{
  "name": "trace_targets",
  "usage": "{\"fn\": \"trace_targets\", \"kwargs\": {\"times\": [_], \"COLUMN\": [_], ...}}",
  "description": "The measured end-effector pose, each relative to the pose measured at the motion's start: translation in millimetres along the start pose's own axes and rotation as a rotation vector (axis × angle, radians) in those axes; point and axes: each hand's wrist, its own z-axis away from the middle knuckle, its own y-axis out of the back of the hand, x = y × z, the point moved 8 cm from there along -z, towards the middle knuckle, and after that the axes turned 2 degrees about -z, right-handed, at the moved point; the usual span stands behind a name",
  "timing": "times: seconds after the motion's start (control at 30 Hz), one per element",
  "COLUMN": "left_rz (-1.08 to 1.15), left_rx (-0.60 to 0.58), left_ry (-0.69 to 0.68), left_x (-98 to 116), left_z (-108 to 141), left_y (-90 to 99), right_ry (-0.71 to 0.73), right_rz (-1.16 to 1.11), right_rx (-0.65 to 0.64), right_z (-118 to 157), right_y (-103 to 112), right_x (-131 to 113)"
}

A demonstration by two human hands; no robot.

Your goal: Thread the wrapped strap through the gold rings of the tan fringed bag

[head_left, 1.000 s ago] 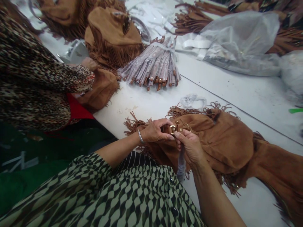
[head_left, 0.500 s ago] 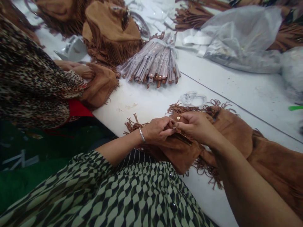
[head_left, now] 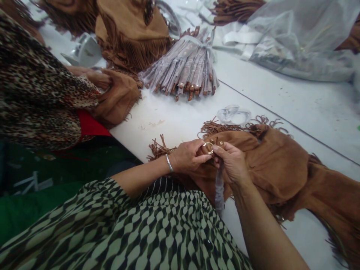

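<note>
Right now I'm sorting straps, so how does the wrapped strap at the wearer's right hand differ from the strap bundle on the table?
The wrapped strap is single; the strap bundle gathers many. The wrapped strap hangs below the right hand, while the strap bundle lies fanned out on the table. Both have a whitish, see-through covering.

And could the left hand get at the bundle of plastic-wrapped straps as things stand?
Probably yes: nothing seems to block the way from the left hand to the bundle, though it is occupied at the gold ring.
</note>
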Motion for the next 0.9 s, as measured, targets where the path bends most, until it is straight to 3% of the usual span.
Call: {"fn": "trace_targets", "kwargs": {"times": [0.2,0.37,0.47,0.6,0.7,0.8,0.9], "left_rz": [0.053,0.079,0.049,0.025,-0.007,0.034,0.186], "left_rx": [0.016,0.093,0.071,-0.083,-0.181,-0.245,-0.203], "left_ry": [-0.009,-0.02,-0.17,-0.316,-0.262,-0.138,-0.069], "left_x": [-1,-3,7,18,16,7,-1], "left_z": [2,7,8,10,10,9,7], "left_y": [-0.7,4.5,4.0,-5.9,-11.0,-11.8,-6.0], "right_ry": [0.103,0.076,0.007,-0.098,-0.153,-0.194,-0.1], "right_rz": [-0.026,-0.027,0.057,0.371,0.55,0.571,0.484], "right_rx": [0.039,0.016,-0.08,-0.253,-0.436,-0.591,-0.506], "right_z": [3,5,3,-2,-4,-1,-1], "right_y": [-2,-2,-6,-13,-21,-28,-26], "right_x": [-3,-3,-5,-16,-27,-28,-27]}}
